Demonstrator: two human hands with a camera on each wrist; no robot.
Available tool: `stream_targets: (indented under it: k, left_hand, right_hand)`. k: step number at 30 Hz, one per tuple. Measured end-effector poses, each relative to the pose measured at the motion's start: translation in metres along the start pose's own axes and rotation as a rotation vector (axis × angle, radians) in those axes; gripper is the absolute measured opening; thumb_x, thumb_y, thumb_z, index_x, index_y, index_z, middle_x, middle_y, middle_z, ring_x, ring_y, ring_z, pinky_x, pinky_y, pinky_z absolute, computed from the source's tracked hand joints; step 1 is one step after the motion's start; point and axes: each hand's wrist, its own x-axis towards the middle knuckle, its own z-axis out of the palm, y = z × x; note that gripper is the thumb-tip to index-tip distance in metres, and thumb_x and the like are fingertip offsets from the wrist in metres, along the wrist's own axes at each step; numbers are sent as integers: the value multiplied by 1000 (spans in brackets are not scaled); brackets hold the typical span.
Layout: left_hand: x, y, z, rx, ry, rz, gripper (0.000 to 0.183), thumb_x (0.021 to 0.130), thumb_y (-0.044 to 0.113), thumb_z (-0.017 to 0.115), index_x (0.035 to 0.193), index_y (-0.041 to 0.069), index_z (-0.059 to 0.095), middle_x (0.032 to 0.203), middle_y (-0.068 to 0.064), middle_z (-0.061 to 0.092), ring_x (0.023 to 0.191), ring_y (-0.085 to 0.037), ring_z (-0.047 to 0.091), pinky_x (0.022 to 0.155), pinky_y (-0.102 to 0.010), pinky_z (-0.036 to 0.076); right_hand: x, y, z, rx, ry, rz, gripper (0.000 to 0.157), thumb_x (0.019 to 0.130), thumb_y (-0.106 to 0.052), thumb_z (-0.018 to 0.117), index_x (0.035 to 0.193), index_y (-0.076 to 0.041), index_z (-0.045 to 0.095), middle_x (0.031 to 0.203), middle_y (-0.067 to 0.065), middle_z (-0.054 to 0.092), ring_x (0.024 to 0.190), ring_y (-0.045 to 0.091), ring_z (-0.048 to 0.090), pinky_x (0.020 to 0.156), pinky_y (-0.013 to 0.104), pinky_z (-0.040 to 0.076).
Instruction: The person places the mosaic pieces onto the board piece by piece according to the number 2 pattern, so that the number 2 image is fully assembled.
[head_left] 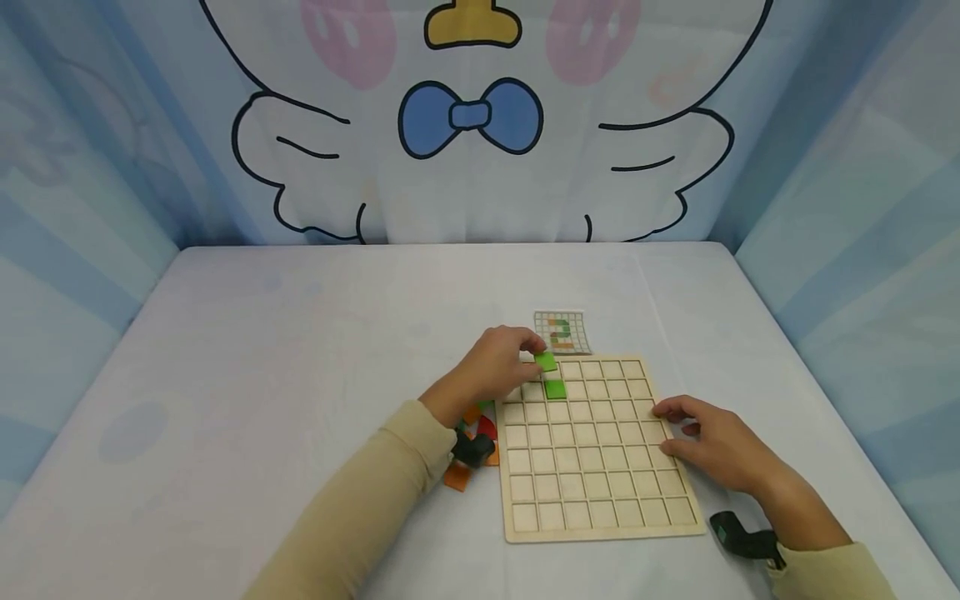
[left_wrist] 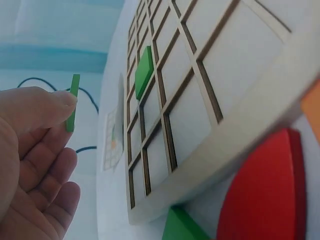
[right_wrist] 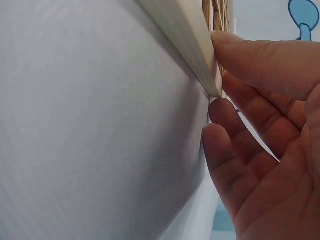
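My left hand (head_left: 491,362) pinches a green square tile (head_left: 546,361) between thumb and fingers, above the far left part of a wooden grid board (head_left: 600,461). Seen edge-on in the left wrist view, the held tile (left_wrist: 73,102) is clear of the board. A second green tile (head_left: 555,389) lies in a grid cell just nearer than the held one. At the board's right edge, my right hand (head_left: 716,442) rests its thumb and fingertips against the rim (right_wrist: 192,45), fingers loosely bent.
A small printed pattern card (head_left: 562,332) lies beyond the board's far edge. Loose pieces sit left of the board, partly hidden by my left wrist: an orange tile (head_left: 457,477), a red curved piece (left_wrist: 265,195) and a green piece (left_wrist: 182,225). Curtains surround the white table (head_left: 262,358).
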Motion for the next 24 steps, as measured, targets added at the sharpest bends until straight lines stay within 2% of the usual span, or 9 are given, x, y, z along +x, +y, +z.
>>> stream_targets:
  k: [15, 24]
  left_hand:
    - [18, 6, 20, 41, -22, 9, 28, 96, 15, 67, 124, 9, 67, 125, -4, 66, 123, -23, 55, 96, -30, 46]
    - [21, 14, 32, 13, -32, 3, 26, 96, 13, 67, 121, 7, 68, 128, -4, 66, 129, -20, 52, 99, -26, 44]
  right_hand:
    - [-1, 0, 0, 5, 3, 6, 41, 89, -13, 74, 126, -2, 61, 123, 16, 64, 106, 33, 60, 90, 51, 47]
    - [-1, 1, 0, -1, 7, -5, 41, 89, -13, 74, 126, -3, 61, 123, 16, 64, 105, 33, 60, 89, 51, 47]
